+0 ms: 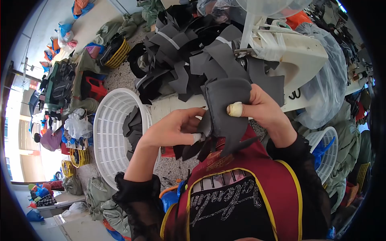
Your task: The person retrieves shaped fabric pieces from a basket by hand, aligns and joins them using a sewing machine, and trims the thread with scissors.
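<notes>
Up in front of my chest is a dark grey fabric piece (227, 104) with a seam down its left side and a rounded upper edge. My right hand (263, 108) grips its right side, the tape-wrapped thumb pressed on the front and the fingers behind. On the left side, my left hand (175, 128) has curled fingers and a taped thumb closed on the edge of the same grey material. Several dark flaps (193, 150) hang below the hands; whether they are joined to the piece I cannot tell.
A white sewing machine (293, 52) stands on the table at the right, beside clear plastic sheeting (325, 76). Dark grey cut pieces (173, 44) are heaped behind my hands. To the left, a white basket (104, 136) holds more pieces. Another person (50, 139) is far left.
</notes>
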The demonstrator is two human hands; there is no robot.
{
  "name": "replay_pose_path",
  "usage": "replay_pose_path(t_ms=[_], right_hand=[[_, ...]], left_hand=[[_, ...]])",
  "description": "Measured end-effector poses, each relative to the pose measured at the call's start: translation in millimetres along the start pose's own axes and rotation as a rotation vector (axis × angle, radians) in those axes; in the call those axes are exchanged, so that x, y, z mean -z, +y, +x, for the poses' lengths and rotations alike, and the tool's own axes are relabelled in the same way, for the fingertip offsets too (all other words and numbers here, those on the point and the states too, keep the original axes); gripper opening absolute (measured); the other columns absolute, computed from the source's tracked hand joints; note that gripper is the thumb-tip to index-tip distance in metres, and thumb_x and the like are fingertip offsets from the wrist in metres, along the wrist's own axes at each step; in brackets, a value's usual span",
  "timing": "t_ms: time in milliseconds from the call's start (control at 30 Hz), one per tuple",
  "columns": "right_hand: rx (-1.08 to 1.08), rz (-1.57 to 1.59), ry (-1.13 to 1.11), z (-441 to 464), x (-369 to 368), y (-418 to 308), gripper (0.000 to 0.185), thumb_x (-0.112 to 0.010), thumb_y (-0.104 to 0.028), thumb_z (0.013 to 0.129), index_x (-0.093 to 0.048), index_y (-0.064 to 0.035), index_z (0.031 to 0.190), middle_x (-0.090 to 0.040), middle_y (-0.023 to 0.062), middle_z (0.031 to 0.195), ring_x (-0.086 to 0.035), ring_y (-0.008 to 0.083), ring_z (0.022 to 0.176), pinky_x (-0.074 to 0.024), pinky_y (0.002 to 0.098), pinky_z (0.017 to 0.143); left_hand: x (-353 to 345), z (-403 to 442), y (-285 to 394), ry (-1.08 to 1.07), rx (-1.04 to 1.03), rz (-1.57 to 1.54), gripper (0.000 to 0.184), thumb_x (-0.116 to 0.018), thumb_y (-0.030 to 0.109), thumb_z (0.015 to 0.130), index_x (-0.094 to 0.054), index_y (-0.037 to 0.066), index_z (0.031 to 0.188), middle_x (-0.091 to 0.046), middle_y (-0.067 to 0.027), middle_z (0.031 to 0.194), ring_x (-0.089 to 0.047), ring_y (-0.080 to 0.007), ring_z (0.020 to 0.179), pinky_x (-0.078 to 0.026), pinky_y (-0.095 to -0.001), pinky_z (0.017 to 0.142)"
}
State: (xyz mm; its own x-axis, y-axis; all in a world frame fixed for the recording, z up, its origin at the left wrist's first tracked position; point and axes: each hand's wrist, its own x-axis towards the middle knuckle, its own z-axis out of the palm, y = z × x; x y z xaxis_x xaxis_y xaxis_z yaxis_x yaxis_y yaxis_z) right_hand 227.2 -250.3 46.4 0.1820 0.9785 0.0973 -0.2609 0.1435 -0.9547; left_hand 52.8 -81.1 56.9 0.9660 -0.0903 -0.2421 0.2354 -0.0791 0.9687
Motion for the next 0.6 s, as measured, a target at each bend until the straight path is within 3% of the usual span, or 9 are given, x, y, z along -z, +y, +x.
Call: replay_pose_path(t_ms=[67,167,267,367,433,467,567,600], right_hand=[[-0.034,-0.008,-0.043,1,2,1,0.017,-0.062,-0.009,0.080,-0.064,0.0025,0.091,-0.064,0.0012,0.079,-0.056,0.0050,0.072,-0.0457,0.0210,0.066],[-0.063,-0.039,-0.047,-1,1,4,0.019,-0.061,-0.009,0.080,-0.062,0.0028,0.095,-0.064,0.0015,0.082,-0.055,0.0048,0.074,-0.0451,0.0208,0.067],[-0.059,-0.094,-0.119,-4,6,6,0.020,-0.060,-0.006,0.080,-0.060,0.0030,0.098,-0.064,0.0018,0.084,-0.054,0.0049,0.076,-0.0449,0.0211,0.068],[-0.029,-0.176,-0.154,-11,20,-1,0.025,-0.061,-0.005,0.079,-0.059,0.0029,0.102,-0.064,0.0017,0.086,-0.055,0.0059,0.077,-0.0449,0.0218,0.070],[-0.010,-0.054,-0.124,-13,18,-5,0.026,-0.062,-0.005,0.079,-0.058,0.0027,0.103,-0.064,0.0012,0.088,-0.055,0.0065,0.078,-0.0448,0.0220,0.071],[0.000,0.006,-0.105,-15,16,-6,0.027,-0.062,-0.005,0.078,-0.058,0.0026,0.104,-0.063,0.0010,0.089,-0.055,0.0069,0.078,-0.0447,0.0221,0.071],[0.130,0.089,-0.159,-8,7,-4,0.027,-0.062,-0.006,0.079,-0.058,0.0026,0.104,-0.063,0.0010,0.090,-0.056,0.0072,0.079,-0.0443,0.0218,0.072],[0.131,0.073,-0.190,-4,3,-1,0.026,-0.062,-0.005,0.078,-0.059,0.0030,0.103,-0.063,0.0014,0.091,-0.055,0.0064,0.080,-0.0444,0.0214,0.071]], left_hand=[[-1,-5,0,0.048,-0.001,0.151,0.051,-0.051,0.004,0.071,-0.039,-0.010,0.118,-0.061,-0.0180,0.094,-0.061,-0.0196,0.086,-0.047,-0.0282,0.075],[-10,-13,13,0.196,0.002,0.616,0.047,-0.042,0.004,0.070,-0.041,-0.011,0.115,-0.061,-0.0174,0.087,-0.061,-0.0226,0.080,-0.047,-0.0305,0.071],[-11,-24,11,0.259,0.062,0.617,0.045,-0.037,0.005,0.069,-0.045,-0.010,0.110,-0.061,-0.0159,0.082,-0.060,-0.0213,0.073,-0.047,-0.0308,0.067],[9,-46,6,0.419,0.128,-0.007,0.043,-0.038,0.003,0.068,-0.047,-0.010,0.108,-0.061,-0.0152,0.082,-0.058,-0.0183,0.069,-0.046,-0.0287,0.067],[16,-54,-2,0.595,0.061,-0.215,0.044,-0.037,0.000,0.065,-0.048,-0.011,0.106,-0.060,-0.0145,0.080,-0.057,-0.0166,0.065,-0.046,-0.0267,0.064],[13,-50,-1,0.685,-0.103,-0.281,0.041,-0.040,0.000,0.066,-0.050,-0.010,0.105,-0.058,-0.0134,0.078,-0.055,-0.0159,0.065,-0.045,-0.0258,0.063],[14,-40,-18,0.804,-0.182,-0.402,0.035,-0.061,0.003,0.067,-0.051,-0.006,0.099,-0.057,-0.0120,0.081,-0.055,-0.0165,0.069,-0.043,-0.0261,0.063],[3,-27,-12,0.753,-0.225,-0.446,0.037,-0.065,0.005,0.065,-0.051,-0.005,0.099,-0.057,-0.0121,0.084,-0.055,-0.0172,0.071,-0.043,-0.0264,0.063]])
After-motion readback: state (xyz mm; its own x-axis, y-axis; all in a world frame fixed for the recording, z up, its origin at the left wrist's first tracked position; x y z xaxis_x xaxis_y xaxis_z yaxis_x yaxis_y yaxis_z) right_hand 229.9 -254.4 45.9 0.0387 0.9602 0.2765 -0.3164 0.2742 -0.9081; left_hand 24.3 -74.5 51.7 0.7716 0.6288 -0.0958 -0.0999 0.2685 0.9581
